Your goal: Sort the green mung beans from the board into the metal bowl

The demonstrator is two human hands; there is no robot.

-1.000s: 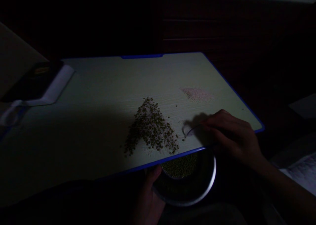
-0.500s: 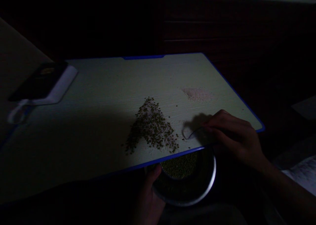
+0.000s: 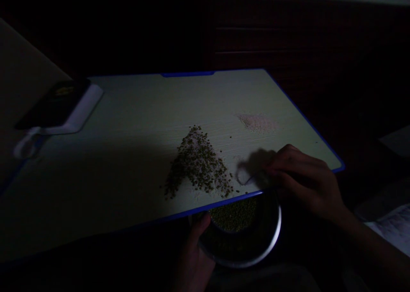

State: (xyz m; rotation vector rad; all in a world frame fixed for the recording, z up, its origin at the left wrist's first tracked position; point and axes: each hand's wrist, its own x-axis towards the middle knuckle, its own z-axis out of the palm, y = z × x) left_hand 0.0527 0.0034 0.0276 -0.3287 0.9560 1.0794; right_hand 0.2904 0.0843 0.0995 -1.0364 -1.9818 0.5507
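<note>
My left hand (image 3: 195, 249) grips the rim of a metal bowl (image 3: 274, 236), thumb on top, just below the board's near edge. Small green beans (image 3: 235, 215), like mung beans, lie in the bowl. In my right hand (image 3: 304, 179), a thin, slightly curved implement (image 3: 253, 179) is pinched; its exact kind is too dark to tell. Its tip touches the board near the front edge, beside a few loose beans. To its left spreads a pile of green beans mixed with pale grains (image 3: 201, 164).
The pale board (image 3: 144, 100) has a blue rim. A small heap of pale grains (image 3: 258, 122) lies toward its right side. At the left sits a dark-topped white box-like device (image 3: 60, 106) with a loop strap (image 3: 25, 144). The surroundings are very dark.
The implement's tip has moved slightly toward the board's near edge, and a loose bean near it has shifted the same way. My left hand and the bowl stay in place.
</note>
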